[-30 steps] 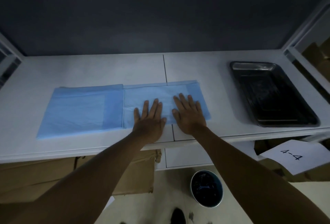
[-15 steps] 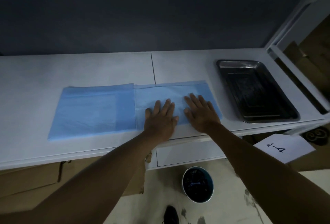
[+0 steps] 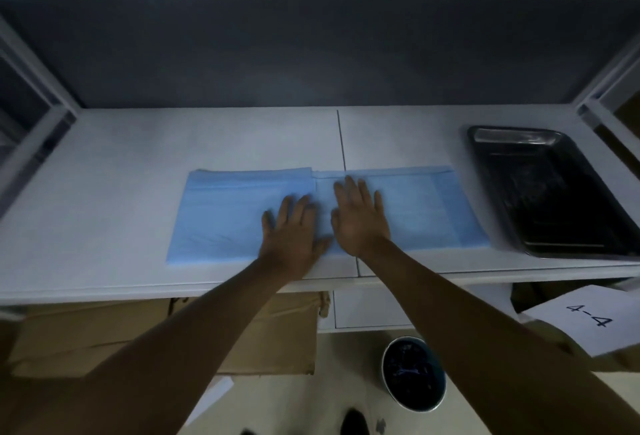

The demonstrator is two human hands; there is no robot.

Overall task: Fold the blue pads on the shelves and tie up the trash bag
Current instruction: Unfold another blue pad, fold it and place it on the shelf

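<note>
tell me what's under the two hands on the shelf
Both the left hand and right hand lie flat, fingers spread, on the blue pad, which rests on the white shelf. What lies beneath the pad itself is covered.

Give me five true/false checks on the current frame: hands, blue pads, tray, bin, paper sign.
1. Both hands lie flat, palms down, on the blue pads. True: left hand and right hand are spread open, side by side.
2. The metal tray sits to the left of the pads. False: it is to their right, on the same shelf.
3. The tray holds a folded pad. False: nothing blue shows in it.
4. A round bin with a dark liner stands on the floor below the shelf. True.
5. The paper sign reads 2-1. False: it reads 4-4.
</note>
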